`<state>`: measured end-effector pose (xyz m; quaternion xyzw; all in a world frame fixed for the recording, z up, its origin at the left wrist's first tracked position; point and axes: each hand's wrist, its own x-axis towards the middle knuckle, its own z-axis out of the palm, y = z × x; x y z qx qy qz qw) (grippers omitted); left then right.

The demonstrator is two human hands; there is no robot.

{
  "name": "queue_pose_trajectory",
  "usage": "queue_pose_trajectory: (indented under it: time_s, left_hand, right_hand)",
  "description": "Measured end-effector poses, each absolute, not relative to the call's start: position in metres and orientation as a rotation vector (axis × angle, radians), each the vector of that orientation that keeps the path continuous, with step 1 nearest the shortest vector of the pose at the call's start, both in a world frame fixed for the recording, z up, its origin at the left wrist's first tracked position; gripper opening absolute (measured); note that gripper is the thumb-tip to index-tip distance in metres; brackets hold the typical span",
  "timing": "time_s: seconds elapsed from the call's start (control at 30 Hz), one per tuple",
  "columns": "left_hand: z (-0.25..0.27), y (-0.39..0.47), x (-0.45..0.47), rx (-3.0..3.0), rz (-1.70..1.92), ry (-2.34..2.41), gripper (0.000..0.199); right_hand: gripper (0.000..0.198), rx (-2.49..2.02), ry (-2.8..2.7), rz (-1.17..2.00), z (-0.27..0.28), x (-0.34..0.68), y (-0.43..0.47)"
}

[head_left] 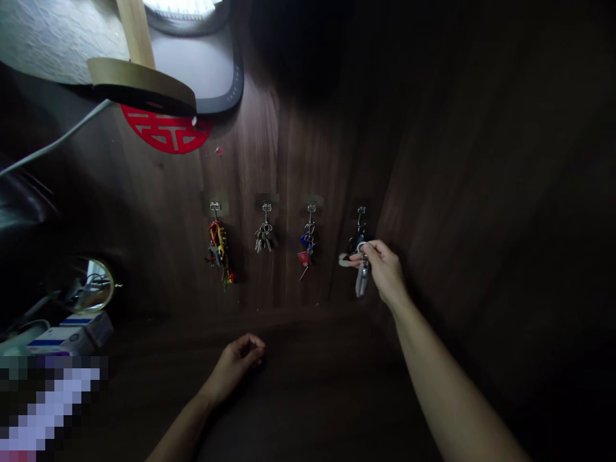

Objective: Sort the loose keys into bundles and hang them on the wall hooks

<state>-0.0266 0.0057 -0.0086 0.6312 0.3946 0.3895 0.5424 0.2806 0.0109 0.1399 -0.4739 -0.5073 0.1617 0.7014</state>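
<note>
The right hand (385, 268) pinches a silver-and-black key bunch (362, 281) just below the rightmost of 4 silver metal hooks (361, 212) (left hand (235, 359) loosely curled, nothing visible inside); a slack fingertip grip could drop it.

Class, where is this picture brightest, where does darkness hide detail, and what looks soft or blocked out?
Head view: glare at the top edge, left of middle; head view: near-black shadow along the right edge; head view: the keys in the right hand look soft; head view: coarse squares hide the lower left corner.
</note>
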Motion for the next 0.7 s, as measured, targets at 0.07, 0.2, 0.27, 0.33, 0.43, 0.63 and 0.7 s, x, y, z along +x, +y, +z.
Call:
queue_pose_trajectory:
  time_s: [0.07,0.2,0.27,0.33,0.43,0.63,0.7]
  left_hand:
    - [-0.009,0.006,-0.026,1.5,0.928,0.939,0.032]
    - [-0.01,0.007,-0.026,1.477,0.936,0.936,0.034]
    - [-0.011,0.007,-0.026,1.478,0.927,0.935,0.034]
    - [-0.011,0.008,-0.027,1.485,0.92,0.94,0.034]
    - [-0.011,0.008,-0.027,1.483,0.929,0.951,0.036]
    - [-0.013,0.01,-0.026,1.465,0.943,0.943,0.036]
    - [-0.012,0.01,-0.026,1.458,0.948,0.939,0.034]
  right_hand:
    - [0.029,-1.063,-1.101,0.305,0.144,0.29,0.015]
    - [0.026,-1.104,-1.036,0.164,0.156,0.306,0.031]
    - [0.026,-1.104,-1.037,0.165,0.163,0.312,0.039]
    - [0.025,-1.089,-1.03,0.176,0.169,0.316,0.047]
    - [0.022,-1.093,-0.988,0.152,0.177,0.318,0.057]
    - [0.012,-1.1,-0.921,0.137,0.184,0.314,0.069]
    - [0.009,-1.093,-0.888,0.184,0.184,0.311,0.07]
